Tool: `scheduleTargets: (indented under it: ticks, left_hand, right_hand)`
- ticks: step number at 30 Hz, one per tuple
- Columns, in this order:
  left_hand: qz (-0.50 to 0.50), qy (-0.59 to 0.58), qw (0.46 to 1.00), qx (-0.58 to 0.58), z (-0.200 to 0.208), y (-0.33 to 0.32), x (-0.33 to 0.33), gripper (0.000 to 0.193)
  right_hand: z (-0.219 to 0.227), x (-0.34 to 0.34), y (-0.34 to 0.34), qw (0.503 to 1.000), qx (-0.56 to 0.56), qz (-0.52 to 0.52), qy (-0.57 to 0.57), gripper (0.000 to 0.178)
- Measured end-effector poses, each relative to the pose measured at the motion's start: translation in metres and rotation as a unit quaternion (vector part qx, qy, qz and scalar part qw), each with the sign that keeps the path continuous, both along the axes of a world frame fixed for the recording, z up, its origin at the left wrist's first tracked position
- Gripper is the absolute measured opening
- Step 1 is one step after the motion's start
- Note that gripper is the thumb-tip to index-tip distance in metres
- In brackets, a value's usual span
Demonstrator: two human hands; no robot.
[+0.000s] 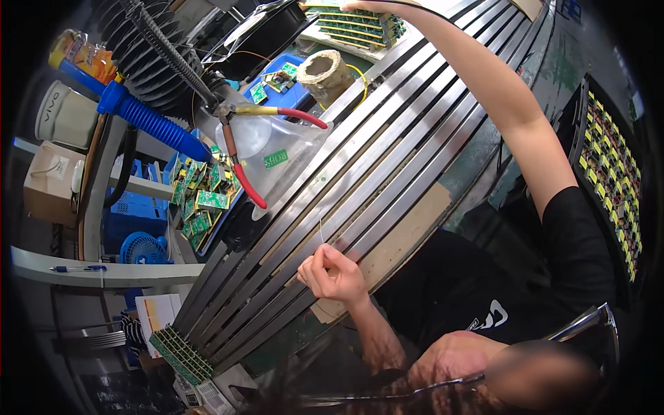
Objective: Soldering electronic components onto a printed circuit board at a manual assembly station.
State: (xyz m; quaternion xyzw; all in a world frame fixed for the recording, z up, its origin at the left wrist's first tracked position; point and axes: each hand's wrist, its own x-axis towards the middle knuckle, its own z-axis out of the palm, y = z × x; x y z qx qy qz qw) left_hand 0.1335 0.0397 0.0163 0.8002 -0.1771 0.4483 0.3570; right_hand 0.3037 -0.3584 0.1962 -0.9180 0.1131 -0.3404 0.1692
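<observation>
Near the lower middle my left hand [337, 274] is closed, its thumb and fingertips pinching a thin pale wire [321, 231] that sticks up above metal rails. My right arm reaches across to the top edge, where my right hand [366, 5] is mostly cut off by the frame. It is nearest to a stack of green circuit boards [356, 26] with yellow strips; its fingers cannot be made out well. Between the hands, toward the left, nippers [242, 149] with red and yellow handles stand spread over a translucent plastic sheet [283, 155].
Long parallel metal rails [387, 149] run diagonally. Loose circuit boards [207, 197] lie in a tray at the left, others in a blue tray [294, 86] beside a tape roll [326, 72]. A blue hose [159, 124] and a blue fan [143, 247] are farther left. A filled black tray [612, 180] stands right.
</observation>
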Motion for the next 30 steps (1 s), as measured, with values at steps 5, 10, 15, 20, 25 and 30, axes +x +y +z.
scheduleTargets:
  ticks: [5, 10, 15, 20, 25, 30]
  left_hand:
    - [0.003, 0.003, 1.0, 0.008, 0.002, -0.001, -0.001, 0.001]
    - [0.003, 0.002, 1.0, -0.002, 0.001, 0.0, 0.0, 0.002]
    - [-0.029, 0.031, 0.996, -0.075, 0.004, -0.001, -0.003, 0.005]
    - [-0.087, 0.073, 0.99, -0.087, 0.024, 0.02, -0.004, 0.01]
    - [0.092, -0.04, 0.994, 0.05, 0.047, 0.129, 0.017, 0.012]
    - [0.329, -0.033, 0.92, 0.209, 0.072, 0.308, 0.072, 0.015]
  right_hand:
    - [0.005, 0.013, -0.004, 1.0, -0.013, 0.01, -0.001, 0.027]
    - [-0.003, -0.019, 0.014, 0.993, -0.042, 0.057, -0.096, 0.022]
    - [-0.077, -0.065, 0.079, 0.926, 0.007, 0.304, -0.224, 0.011]
    - [-0.128, -0.1, 0.104, 0.959, 0.104, 0.265, -0.011, 0.012]
    - [-0.168, -0.152, 0.112, 0.92, 0.29, 0.253, -0.073, 0.017]
    - [-0.202, -0.175, 0.097, 0.91, 0.318, 0.25, -0.092, 0.017]
